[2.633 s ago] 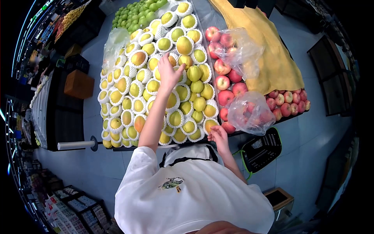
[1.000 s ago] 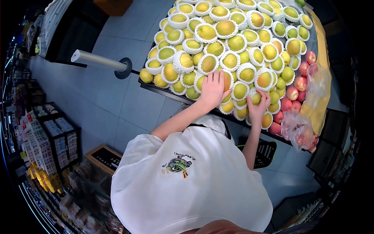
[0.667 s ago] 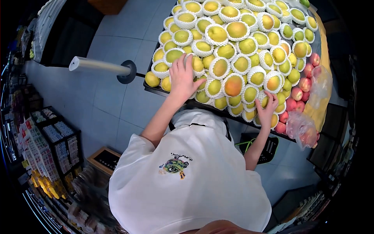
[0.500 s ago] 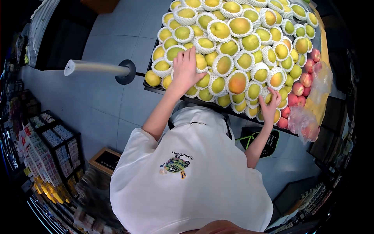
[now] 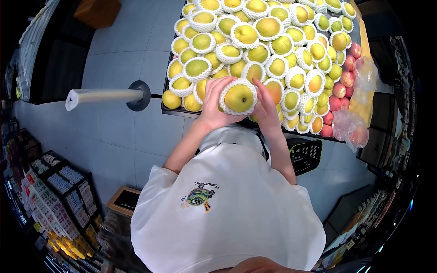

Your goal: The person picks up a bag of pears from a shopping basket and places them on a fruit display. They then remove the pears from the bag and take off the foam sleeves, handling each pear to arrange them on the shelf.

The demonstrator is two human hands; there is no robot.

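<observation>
A yellow-green, pear-like fruit [image 5: 239, 98] in a white foam net is held up in front of my body, its dark dimpled end facing the camera. My left hand [image 5: 215, 105] wraps round its left side with closed fingers. From the right, my right hand [image 5: 268, 108] closes against the same fruit, its fingers curved along the far side and partly hidden. Behind both hands, many similar fruits [image 5: 244, 34] in foam nets lie heaped on a dark display stand [image 5: 178, 111]. Nearest the right fingers is an orange-blushed fruit [image 5: 274, 91].
Red apples or similar red fruits [image 5: 339, 90] line the stand's right side, with crumpled clear plastic bags [image 5: 349, 128] over some. A roll of clear bags [image 5: 107, 97] sticks out at the left. A black basket [image 5: 306, 157] is at floor level on the right. Stocked shelves [image 5: 61, 191] stand lower left.
My left hand has lifted a netted fruit off the heap and drawn it nearer my body. My right hand has moved left from the heap's right side onto it. The view has shifted slightly.
</observation>
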